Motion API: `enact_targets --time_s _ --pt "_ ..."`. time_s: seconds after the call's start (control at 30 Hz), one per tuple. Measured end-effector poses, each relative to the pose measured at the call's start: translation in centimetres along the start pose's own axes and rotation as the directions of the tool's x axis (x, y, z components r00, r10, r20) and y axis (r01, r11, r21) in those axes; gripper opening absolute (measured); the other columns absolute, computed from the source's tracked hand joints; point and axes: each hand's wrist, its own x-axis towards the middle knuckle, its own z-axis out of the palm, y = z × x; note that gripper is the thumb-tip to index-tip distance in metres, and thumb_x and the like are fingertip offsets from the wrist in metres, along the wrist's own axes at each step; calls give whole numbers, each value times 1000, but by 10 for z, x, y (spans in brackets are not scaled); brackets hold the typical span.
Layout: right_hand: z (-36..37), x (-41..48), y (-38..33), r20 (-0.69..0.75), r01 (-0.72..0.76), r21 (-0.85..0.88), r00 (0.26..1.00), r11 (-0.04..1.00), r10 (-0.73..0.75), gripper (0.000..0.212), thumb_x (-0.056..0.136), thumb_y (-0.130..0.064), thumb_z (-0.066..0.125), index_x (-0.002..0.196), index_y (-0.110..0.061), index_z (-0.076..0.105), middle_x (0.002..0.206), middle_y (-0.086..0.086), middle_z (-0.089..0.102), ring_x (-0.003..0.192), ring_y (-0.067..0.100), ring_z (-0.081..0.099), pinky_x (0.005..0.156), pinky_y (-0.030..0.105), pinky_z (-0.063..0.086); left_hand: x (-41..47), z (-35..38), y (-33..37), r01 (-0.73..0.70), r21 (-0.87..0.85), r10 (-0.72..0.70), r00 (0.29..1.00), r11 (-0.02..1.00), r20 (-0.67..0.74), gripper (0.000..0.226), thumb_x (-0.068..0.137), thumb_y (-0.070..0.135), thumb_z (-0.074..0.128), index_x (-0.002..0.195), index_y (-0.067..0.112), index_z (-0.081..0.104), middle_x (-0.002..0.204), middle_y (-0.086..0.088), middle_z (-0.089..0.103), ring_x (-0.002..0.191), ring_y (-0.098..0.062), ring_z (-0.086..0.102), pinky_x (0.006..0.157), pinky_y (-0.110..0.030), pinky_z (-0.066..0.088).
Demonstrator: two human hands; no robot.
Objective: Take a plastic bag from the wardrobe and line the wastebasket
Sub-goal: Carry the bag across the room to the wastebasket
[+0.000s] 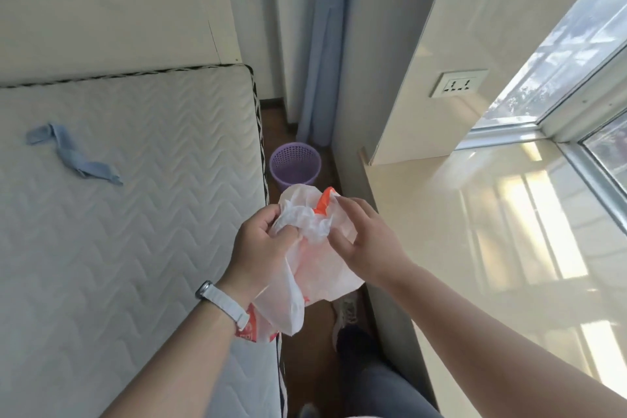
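Observation:
A crumpled white plastic bag (305,268) with orange print hangs between my hands in the narrow aisle. My left hand (261,244), with a white watch on its wrist, grips the bag's bunched top from the left. My right hand (366,241) pinches the bag's upper edge from the right. The purple perforated wastebasket (295,164) stands on the wooden floor straight ahead, just beyond the bag, with nothing visible inside it.
A bare quilted mattress (135,214) fills the left, with a blue cloth strip (73,156) lying on it. A glossy cream window ledge (492,248) runs along the right. A blue curtain (325,61) hangs behind the basket. My foot (346,312) is on the floor below the bag.

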Motion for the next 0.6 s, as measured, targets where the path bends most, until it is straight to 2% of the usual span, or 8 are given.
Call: enact_targets --time_s 0.1,0.23,0.47,0.6 --pt "-2 52 19 28 13 40 1000 999 -14 54 92 -40 56 143 -27 41 137 -11 48 121 9 48 91 32 48 47 8 11 11 37 -10 1000 999 -19 24 84 22 68 65 35 60 57 18 54 57 0 49 51 -13 38" --pt "-15 123 43 63 25 87 998 996 -30 53 91 -46 53 140 -29 43 136 -11 49 121 11 50 92 37 50 115 20 29 83 66 -80 996 994 -44 11 77 35 64 67 31 60 59 18 56 59 -1 51 57 -23 41" --pt "-34 228 77 102 41 116 993 992 -53 52 91 -44 53 140 -27 43 132 -10 52 118 14 51 89 34 49 219 37 47 109 112 -103 993 988 -56 10 75 25 63 76 15 62 64 2 53 62 -10 47 58 -29 39" --pt "-37 268 80 110 24 141 993 990 -39 51 91 -44 52 139 -29 43 132 -11 51 118 12 50 90 37 50 259 34 55 121 110 -116 992 986 -55 6 73 23 60 74 17 62 63 3 53 61 -9 47 57 -25 39"
